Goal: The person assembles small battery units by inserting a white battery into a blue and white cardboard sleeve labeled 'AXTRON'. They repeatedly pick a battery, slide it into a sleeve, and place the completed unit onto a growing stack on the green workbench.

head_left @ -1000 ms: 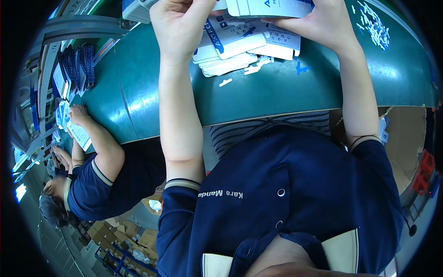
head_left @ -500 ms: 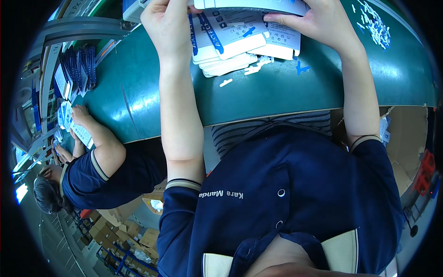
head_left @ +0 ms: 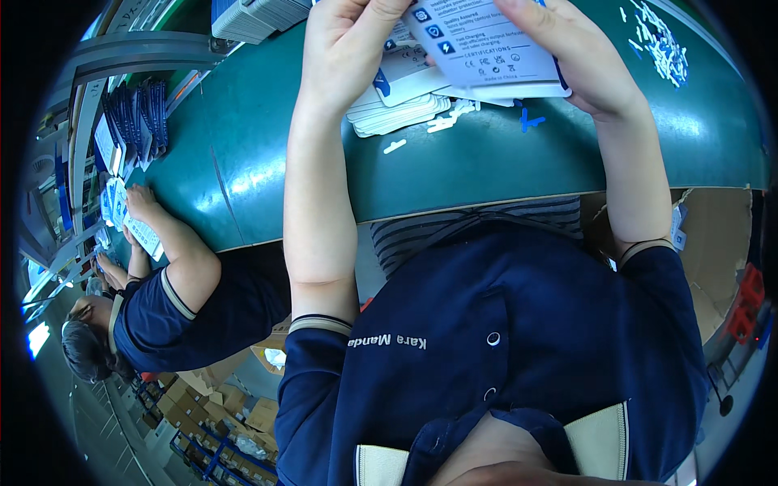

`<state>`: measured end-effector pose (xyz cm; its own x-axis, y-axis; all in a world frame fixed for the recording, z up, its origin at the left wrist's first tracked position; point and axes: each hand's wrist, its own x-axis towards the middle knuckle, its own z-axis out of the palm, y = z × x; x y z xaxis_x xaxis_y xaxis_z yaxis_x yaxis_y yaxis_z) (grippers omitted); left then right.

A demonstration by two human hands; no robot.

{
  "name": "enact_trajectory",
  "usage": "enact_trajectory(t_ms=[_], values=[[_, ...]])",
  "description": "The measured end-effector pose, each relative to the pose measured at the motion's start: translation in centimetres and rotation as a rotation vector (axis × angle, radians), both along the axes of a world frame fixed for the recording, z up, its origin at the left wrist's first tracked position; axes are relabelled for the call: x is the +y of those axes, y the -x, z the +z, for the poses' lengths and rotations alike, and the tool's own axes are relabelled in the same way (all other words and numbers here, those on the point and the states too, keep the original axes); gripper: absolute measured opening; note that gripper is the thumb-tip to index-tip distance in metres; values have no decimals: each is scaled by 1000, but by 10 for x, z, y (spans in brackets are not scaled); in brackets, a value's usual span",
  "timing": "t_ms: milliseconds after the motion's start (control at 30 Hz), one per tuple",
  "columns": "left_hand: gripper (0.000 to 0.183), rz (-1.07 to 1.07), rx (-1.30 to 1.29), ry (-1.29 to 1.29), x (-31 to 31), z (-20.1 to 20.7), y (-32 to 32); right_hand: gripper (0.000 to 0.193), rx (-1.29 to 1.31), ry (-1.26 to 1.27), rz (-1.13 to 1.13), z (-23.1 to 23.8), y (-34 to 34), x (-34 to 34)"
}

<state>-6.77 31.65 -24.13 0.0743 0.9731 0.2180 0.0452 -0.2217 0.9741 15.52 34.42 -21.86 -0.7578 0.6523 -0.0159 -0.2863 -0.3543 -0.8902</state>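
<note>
A white printed packaging card (head_left: 494, 57) with blue icons and a dark blue edge is held up over the table. My left hand (head_left: 344, 53) pinches its upper left corner, fingers partly cut off by the top of the picture. My right hand (head_left: 579, 61) grips the card's right side, thumb on its face and fingers behind. Beneath it a stack of similar white flat pieces (head_left: 397, 116) lies on the green table (head_left: 478, 166). Small white cut-out scraps (head_left: 454, 115) and a blue scrap (head_left: 531, 121) lie in front of the stack.
A heap of white and blue scraps (head_left: 663, 50) lies at the far right. At the far left stands a tight stack of cards (head_left: 251, 20). On my left a co-worker (head_left: 178, 308) handles white cards beside a dark row of packages (head_left: 136, 121). A cardboard box (head_left: 713, 251) stands below right.
The held card has come lower and nearer, its printed face now showing over the stack. My left hand has shifted right; my right hand has turned and moved slightly down.
</note>
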Motion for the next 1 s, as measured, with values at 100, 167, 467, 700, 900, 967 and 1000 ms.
enact_trajectory(t_ms=[100, 167, 467, 700, 900, 967, 1000], values=[[33, -4, -152, 17, -4, 5, -7, 48, 76, 151, 57, -5, 2, 5], [30, 5, -229, 32, -5, 6, -7, 45, 74, 275, 33, 3, 4, -1], [26, -1, -289, 91, -7, 13, -3, 42, 135, 395, -7, -17, 14, -1], [28, -11, -35, 102, -11, 11, -5, 39, 137, 256, -146, -13, 11, 4], [27, 10, -121, 98, -12, 10, -13, 26, -5, 121, -251, -8, 16, 3], [27, -13, -118, 104, -14, 11, -15, 22, -16, 10, -418, -16, 12, 11], [24, -93, -46, 115, -13, 8, -9, 20, -18, -47, -499, -17, 11, 14]])
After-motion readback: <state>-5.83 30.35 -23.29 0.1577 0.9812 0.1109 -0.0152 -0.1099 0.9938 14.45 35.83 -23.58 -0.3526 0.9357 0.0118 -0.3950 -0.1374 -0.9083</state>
